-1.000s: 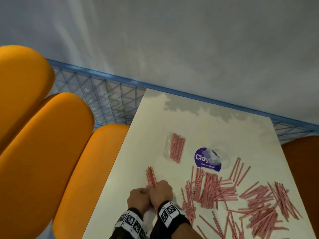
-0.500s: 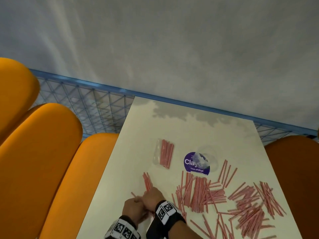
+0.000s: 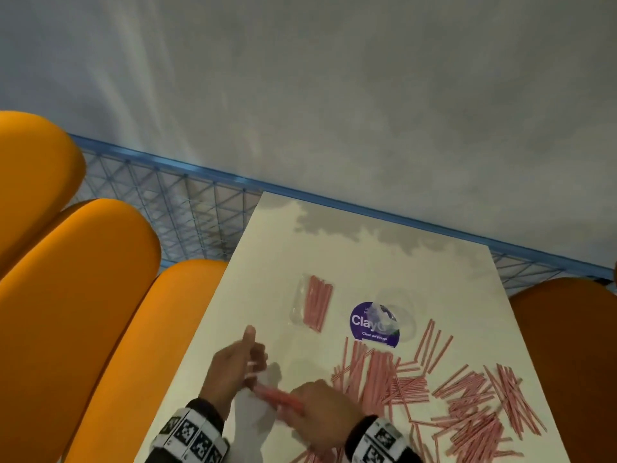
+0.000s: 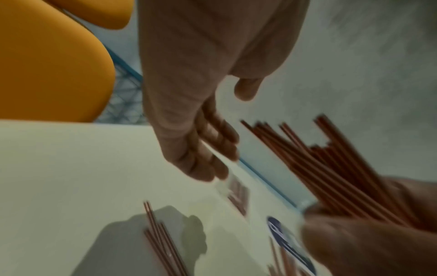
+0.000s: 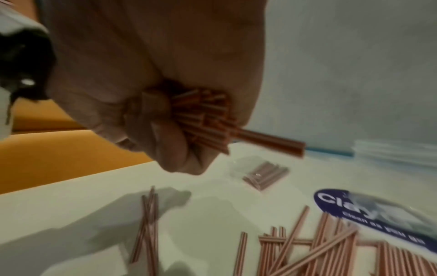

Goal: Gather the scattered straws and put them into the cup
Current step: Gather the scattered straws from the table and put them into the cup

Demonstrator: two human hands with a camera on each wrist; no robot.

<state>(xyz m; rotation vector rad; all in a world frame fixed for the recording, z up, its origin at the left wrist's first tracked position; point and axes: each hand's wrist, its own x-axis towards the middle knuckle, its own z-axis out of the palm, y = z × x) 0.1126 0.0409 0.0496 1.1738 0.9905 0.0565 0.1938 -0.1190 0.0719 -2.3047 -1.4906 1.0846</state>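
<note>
My right hand (image 3: 317,412) grips a bundle of pink straws (image 3: 280,397) above the white table's (image 3: 367,255) near-left part; the right wrist view shows my fingers (image 5: 165,134) curled round the bundle (image 5: 205,119). My left hand (image 3: 253,352) hovers just left of it, thumb up, fingers loose (image 4: 212,149) and empty. A clear cup (image 3: 310,302) lies on its side farther back with several straws inside. A second clear cup (image 3: 397,319) sits on a purple sticker (image 3: 364,325). Many straws (image 3: 467,396) lie scattered at the right. A few straws (image 5: 146,224) lie under my hands.
Orange seat backs (image 3: 83,295) line the table's left edge and a brown seat (image 3: 567,345) stands at its right. A blue mesh rail (image 3: 183,202) runs behind the table below a grey wall. The far half of the table is bare.
Both hands were pressed together on straws on the table. Now the right hand has lifted with a bundle, and the left hand has come away from it and opened.
</note>
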